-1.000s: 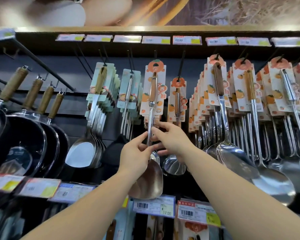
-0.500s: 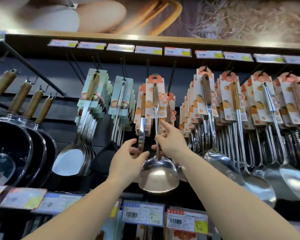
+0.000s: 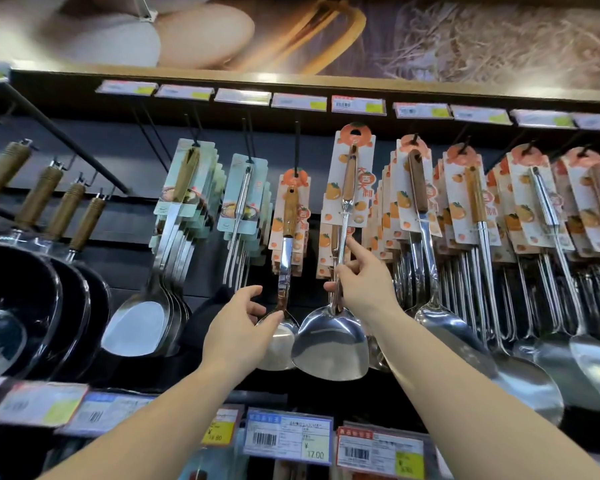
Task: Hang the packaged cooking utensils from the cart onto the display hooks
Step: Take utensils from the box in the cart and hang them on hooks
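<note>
My right hand (image 3: 362, 284) grips the steel shaft of a packaged spatula (image 3: 331, 344) with a wooden handle on an orange-printed white card (image 3: 355, 168). I hold it raised, with its card top level with the front end of a black display hook (image 3: 297, 147). My left hand (image 3: 239, 323) rests its fingertips on the bowl of a packaged ladle (image 3: 281, 344) that hangs on that hook. The cart is out of view.
Teal-carded spatulas (image 3: 174, 237) and utensils (image 3: 243, 216) hang to the left, and black pans with wooden handles (image 3: 39, 299) further left. Crowded orange-carded utensils (image 3: 482, 209) fill the hooks to the right. Price tags (image 3: 288, 434) line the rail below and the shelf edge above.
My right hand has lifted the spatula higher and to the right, so its card stands above the hanging ones. My left hand has dropped to the ladle's bowl.
</note>
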`<state>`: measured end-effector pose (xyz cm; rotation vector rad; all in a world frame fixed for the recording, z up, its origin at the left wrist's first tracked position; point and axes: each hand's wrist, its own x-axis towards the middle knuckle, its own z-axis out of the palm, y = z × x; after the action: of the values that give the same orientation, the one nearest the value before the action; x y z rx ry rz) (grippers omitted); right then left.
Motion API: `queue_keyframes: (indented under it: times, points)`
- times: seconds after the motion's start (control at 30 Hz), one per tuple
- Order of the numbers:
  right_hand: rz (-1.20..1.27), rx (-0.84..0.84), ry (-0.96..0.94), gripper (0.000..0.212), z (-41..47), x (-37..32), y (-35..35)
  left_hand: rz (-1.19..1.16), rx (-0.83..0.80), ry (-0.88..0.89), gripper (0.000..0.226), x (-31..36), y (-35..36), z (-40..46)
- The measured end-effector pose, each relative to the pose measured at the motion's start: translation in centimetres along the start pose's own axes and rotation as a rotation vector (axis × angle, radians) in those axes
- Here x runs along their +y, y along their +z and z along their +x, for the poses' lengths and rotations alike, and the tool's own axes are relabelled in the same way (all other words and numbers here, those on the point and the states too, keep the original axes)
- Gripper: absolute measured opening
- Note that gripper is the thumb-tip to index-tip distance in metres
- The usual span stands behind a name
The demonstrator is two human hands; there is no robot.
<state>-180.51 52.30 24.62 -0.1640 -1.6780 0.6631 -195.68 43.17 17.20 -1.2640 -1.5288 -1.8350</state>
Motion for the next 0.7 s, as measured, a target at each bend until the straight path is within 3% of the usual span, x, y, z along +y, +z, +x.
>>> queue_keyframes:
  times: [0.4, 0.7]
  points:
    - [-0.123, -0.018, 0.014, 0.057, 2.1, -0.8, -0.6, 0.017, -0.002, -0.002, 0.055, -0.4, 0.0, 0.0]
    - [-0.194, -0.008, 0.162, 0.053, 2.9, 2.0, -0.4, 0.038, -0.010, -0.011, 0.054, -0.4, -0.5, 0.1]
